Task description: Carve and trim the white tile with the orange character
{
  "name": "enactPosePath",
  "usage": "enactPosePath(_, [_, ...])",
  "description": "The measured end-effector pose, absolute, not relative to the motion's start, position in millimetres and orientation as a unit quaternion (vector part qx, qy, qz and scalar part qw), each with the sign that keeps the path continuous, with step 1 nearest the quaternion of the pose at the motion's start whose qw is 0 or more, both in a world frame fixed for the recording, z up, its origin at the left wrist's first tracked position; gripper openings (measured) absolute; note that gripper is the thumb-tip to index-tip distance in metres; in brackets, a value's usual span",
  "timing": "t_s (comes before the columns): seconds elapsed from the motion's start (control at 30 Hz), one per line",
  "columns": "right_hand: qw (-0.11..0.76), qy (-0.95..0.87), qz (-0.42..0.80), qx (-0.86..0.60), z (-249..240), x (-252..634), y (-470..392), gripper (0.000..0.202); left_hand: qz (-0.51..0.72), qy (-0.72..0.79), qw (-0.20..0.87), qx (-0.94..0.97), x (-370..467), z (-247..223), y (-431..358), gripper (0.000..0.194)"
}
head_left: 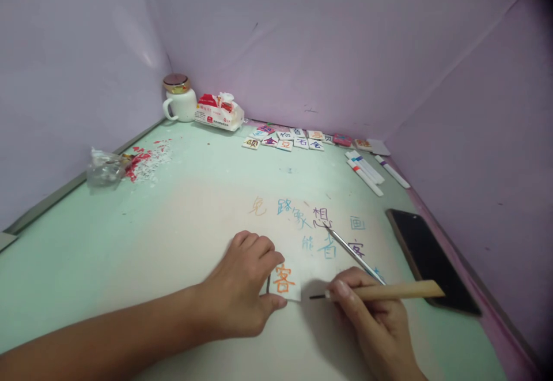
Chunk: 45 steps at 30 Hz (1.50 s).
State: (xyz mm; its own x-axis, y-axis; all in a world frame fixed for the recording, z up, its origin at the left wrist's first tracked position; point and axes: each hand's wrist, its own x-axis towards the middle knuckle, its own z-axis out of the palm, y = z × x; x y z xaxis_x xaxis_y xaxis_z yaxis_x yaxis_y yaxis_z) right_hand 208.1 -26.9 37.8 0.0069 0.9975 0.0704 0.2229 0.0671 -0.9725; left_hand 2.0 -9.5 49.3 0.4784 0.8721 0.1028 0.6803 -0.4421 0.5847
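My left hand (248, 286) grips a small white square tile (296, 289) by its left side, thumb at the lower edge and fingers at the upper. An orange written character stands on the tile's face. In my right hand (371, 317) is a wooden-handled carving knife (389, 291), pinched near its thin dark tip. That tip points left, a short gap from the tile's right edge. Beyond my right hand a slim silver pen-like tool (352, 251) lies on the table, partly hidden by the fingers.
Coloured characters mark the pale green table (207, 196). Several lettered tiles (285, 139) line the back wall, with white markers (365, 176) and a dark phone (427, 254) on the right. Back left are a lidded mug (184, 104), wipes pack (220, 113), plastic bag (106, 170) and red-white shavings (147, 162).
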Motion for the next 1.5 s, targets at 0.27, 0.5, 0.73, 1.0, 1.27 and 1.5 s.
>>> enactPosePath(0.27, [0.354, -0.764, 0.184, -0.506, 51, 255, 39, 0.015, 0.203, 0.465, 0.252, 0.824, 2, 49, -9, 0.034])
enactPosePath(0.5, [0.097, -0.938, 0.034, -0.331, 58, 285, 125, 0.043, 0.199, 0.462, 0.252, 0.826, 1, 48, -8, 0.033])
enactPosePath(0.73, [0.055, -0.917, -0.029, -0.393, 57, 280, 121, 0.058, 0.197, 0.458, 0.241, 0.833, 0, 50, -8, 0.031])
enactPosePath(1.0, [0.107, -0.792, -0.032, -0.6, 60, 249, 28, 0.016, 0.213, 0.451, 0.222, 0.838, 1, 47, -9, 0.03])
enactPosePath(1.27, [0.148, -0.749, 0.026, -0.646, 40, 244, 26, 0.016, 0.217, 0.445, 0.201, 0.845, 0, 41, -10, 0.033])
enactPosePath(1.5, [0.297, -0.78, 0.136, -0.534, 48, 239, 7, 0.02, 0.221, 0.439, 0.188, 0.85, 0, 42, -10, 0.034])
